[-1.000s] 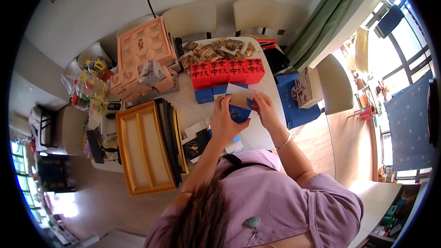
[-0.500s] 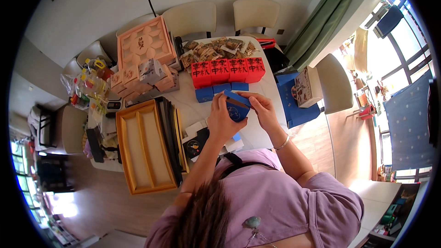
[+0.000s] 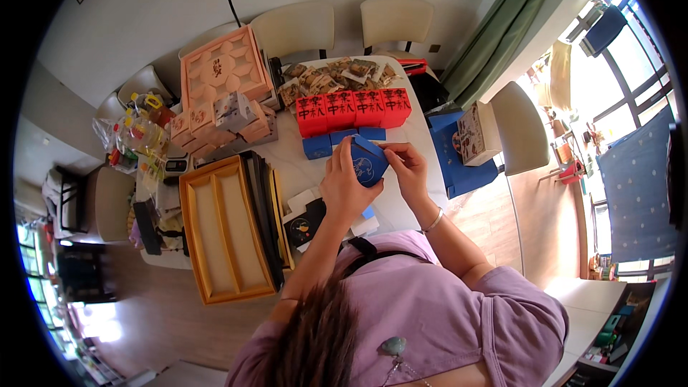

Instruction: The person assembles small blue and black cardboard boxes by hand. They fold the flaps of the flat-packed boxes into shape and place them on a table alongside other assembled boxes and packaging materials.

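Observation:
My left hand (image 3: pixel 344 186) is wrapped round a small blue cardboard box (image 3: pixel 367 166) with a pale round drawing on its front. The box is held up over the near part of the table, tilted. At its right upper edge, the thumb and fingers of my right hand (image 3: pixel 407 170) pinch together on the box's edge or flap; the exact spot is partly hidden by the fingers. Just beyond stand more blue boxes (image 3: pixel 317 147) in a row. Behind these is a row of red boxes (image 3: pixel 355 112) with dark lettering.
Small packets (image 3: pixel 337 77) are heaped at the table's far end. Pink boxes (image 3: pixel 222 72) are stacked at the left, near a gold-framed tray (image 3: pixel 208 290) and bottles (image 3: pixel 147 136). A black card (image 3: pixel 299 231) lies beside my left forearm. A chair (image 3: pixel 522 129) stands right, with a white box (image 3: pixel 479 132).
The blue box has turned in my hands, so its front drawing shows more fully and the brownish strip near its top no longer shows. Both hands stay on it.

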Demonstrator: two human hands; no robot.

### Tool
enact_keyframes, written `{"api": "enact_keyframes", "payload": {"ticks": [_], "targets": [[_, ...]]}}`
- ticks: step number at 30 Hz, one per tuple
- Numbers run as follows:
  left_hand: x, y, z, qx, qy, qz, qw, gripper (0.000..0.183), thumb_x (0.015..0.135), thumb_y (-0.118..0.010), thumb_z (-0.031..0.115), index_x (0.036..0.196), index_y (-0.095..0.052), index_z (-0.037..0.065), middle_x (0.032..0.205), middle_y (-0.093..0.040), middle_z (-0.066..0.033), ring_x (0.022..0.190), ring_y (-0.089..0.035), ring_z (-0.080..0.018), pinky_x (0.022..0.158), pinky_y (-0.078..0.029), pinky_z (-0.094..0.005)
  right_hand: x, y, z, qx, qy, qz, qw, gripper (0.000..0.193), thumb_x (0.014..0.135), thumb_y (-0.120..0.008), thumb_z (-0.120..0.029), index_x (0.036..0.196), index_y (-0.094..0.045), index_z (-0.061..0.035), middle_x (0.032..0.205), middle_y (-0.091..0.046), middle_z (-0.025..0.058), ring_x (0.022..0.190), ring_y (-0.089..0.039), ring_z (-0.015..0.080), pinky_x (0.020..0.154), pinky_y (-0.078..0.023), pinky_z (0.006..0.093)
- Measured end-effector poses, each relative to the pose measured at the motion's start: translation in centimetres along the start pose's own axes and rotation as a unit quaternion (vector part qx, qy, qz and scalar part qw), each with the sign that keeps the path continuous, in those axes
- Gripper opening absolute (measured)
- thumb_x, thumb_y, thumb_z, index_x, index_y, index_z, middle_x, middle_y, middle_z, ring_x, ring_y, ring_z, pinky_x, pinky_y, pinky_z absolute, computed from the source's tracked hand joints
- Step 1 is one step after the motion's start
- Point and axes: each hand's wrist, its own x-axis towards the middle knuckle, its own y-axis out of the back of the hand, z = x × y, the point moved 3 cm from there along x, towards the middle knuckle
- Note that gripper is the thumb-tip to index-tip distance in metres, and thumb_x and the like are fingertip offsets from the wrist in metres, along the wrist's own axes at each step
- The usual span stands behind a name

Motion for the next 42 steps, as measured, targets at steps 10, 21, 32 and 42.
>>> {"api": "enact_keyframes", "payload": {"ticks": [10,21,32,42], "targets": [[-0.1,-0.2,0.2,0.030,-0.005,-0.005,1.000,0.100,0.056,-0.085,0.027,0.139,-0.034,0.005,0.131,-0.050,-0.0138,0.112,-0.056,-0.0341,0.080,-0.055,-0.0421,0.1,0.8,1.0,-0.024,-0.003,0.028,0.999,0.008,0.091,-0.064,-0.002,0.098,-0.064,0.0024,0.103,-0.069,0.0102,0.091,-0.064,0.0118,0.080,-0.054,0.0251],[0.0,-0.7,0.6,0.012,-0.057,0.004,0.998,0.098,0.055,-0.084,0.020,0.139,-0.036,0.004,0.133,-0.051,-0.0148,0.113,-0.055,-0.0352,0.086,-0.053,-0.0426,0.2,0.2,-0.2,-0.071,0.057,-0.007,0.996,0.011,0.086,-0.067,0.002,0.097,-0.065,0.0022,0.104,-0.068,0.0092,0.095,-0.064,0.0143,0.085,-0.052,0.0267],[-0.4,-0.8,1.1,0.011,-0.057,-0.025,0.998,0.095,0.055,-0.082,0.019,0.139,-0.040,0.012,0.134,-0.049,-0.0135,0.114,-0.054,-0.0349,0.085,-0.054,-0.0430,0.2,0.1,0.3,-0.047,-0.010,-0.028,0.998,0.020,0.087,-0.067,0.000,0.106,-0.068,-0.0001,0.105,-0.066,0.0080,0.099,-0.063,0.0148,0.085,-0.052,0.0261],[-0.6,-2.1,-1.4,-0.123,-0.003,-0.002,0.992,0.082,0.061,-0.084,0.028,0.131,-0.044,0.014,0.127,-0.049,-0.0199,0.108,-0.057,-0.0395,0.082,-0.053,-0.0446,-2.0,-0.8,-0.5,-0.087,-0.014,-0.038,0.995,0.041,0.081,-0.070,0.004,0.121,-0.063,-0.0037,0.131,-0.051,0.0091,0.109,-0.059,0.0177,0.081,-0.054,0.0266]]}}
